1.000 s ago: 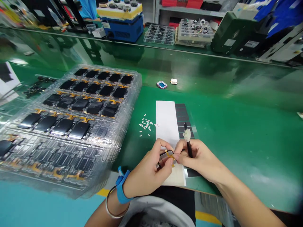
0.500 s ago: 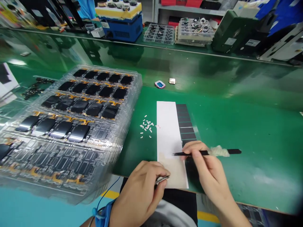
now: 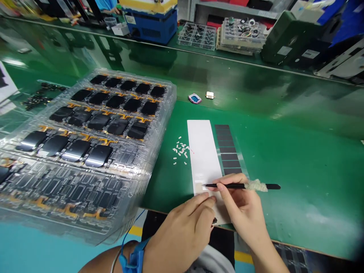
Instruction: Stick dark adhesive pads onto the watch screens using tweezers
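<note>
My right hand (image 3: 241, 201) pinches black tweezers (image 3: 236, 186) with whitish wrapping (image 3: 256, 185) toward their back end. Their tips touch or hover just over the lower part of a long white sheet (image 3: 203, 151); which of the two I cannot tell. My left hand (image 3: 184, 227), a blue strap (image 3: 136, 259) at its wrist, lies over the sheet's near end with fingertips close to the tweezers. Its fingers are curled on a small flat part (image 3: 214, 221), of which just a dark edge shows. Right of the sheet lies a strip of black rectangles (image 3: 227, 146).
Stacked clear trays (image 3: 167, 113) with black screens fill the left. Small white pieces (image 3: 181, 151) lie scattered beside the sheet. Farther back are a blue-centred part (image 3: 195, 98) and a small pale part (image 3: 209, 95). A blue machine (image 3: 155, 28) stands on the rear ledge.
My left hand has moved right, its fingers now extending onto the sheet and covering most of the flat part. The tweezers have shifted slightly left. The whole view has tilted a little.
</note>
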A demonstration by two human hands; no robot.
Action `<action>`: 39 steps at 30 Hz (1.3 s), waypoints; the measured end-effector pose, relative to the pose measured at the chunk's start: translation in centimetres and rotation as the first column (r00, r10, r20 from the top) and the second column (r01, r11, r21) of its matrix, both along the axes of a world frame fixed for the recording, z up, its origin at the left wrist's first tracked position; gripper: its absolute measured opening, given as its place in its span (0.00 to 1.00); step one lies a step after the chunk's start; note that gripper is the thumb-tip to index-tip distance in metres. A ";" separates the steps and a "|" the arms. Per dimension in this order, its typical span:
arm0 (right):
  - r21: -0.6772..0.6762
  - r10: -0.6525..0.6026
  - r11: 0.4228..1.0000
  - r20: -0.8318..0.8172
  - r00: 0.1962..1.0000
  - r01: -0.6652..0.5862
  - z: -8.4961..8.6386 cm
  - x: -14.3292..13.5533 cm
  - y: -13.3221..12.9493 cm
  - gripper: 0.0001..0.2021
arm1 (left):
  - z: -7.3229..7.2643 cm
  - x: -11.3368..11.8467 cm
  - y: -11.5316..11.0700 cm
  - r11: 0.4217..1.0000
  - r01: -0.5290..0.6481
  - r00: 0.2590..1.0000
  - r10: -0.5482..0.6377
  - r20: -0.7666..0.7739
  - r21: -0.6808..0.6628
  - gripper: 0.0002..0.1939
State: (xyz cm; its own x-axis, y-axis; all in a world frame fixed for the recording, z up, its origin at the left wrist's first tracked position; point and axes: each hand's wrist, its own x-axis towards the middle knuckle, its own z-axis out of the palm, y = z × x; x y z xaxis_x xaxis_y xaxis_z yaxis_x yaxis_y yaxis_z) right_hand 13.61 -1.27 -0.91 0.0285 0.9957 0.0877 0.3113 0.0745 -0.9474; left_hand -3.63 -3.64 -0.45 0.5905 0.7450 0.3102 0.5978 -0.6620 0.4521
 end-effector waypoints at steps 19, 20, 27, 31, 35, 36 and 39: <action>-0.005 -0.321 0.929 -0.505 0.801 0.369 0.2 -0.1 -0.6 0.03 | 0.9 0.2 1.3 0.857 -0.063 0.914 0.255 0.314 -0.512 0.04; 0.022 -0.345 0.909 -0.519 0.782 0.416 0.3 -0.2 -0.8 0.02 | 0.9 0.4 1.5 0.798 -0.042 0.865 0.330 0.378 -0.601 0.04; 0.149 -0.298 0.897 -0.492 0.818 0.416 -0.2 -2.1 -2.2 0.06 | 0.3 2.2 2.3 0.496 0.339 0.498 0.626 0.600 -0.800 0.08; 0.175 -0.272 0.903 -0.473 0.838 0.392 -0.1 -2.6 -2.1 0.07 | 0.1 2.6 2.2 0.504 0.431 0.446 0.602 0.663 -0.748 0.10; 0.189 -0.255 0.901 -0.499 0.828 0.391 -0.1 -2.7 -1.9 0.07 | -0.1 2.6 2.3 0.517 0.436 0.437 0.594 0.675 -0.737 0.10; 0.190 -0.254 0.900 -0.501 0.828 0.391 -0.1 -2.7 -1.9 0.07 | -0.1 2.6 2.3 0.515 0.435 0.440 0.594 0.674 -0.738 0.10; 0.197 -0.263 0.897 -0.481 0.836 0.395 -0.1 -2.8 -2.0 0.07 | 0.0 2.6 2.4 0.498 0.439 0.451 0.598 0.663 -0.748 0.10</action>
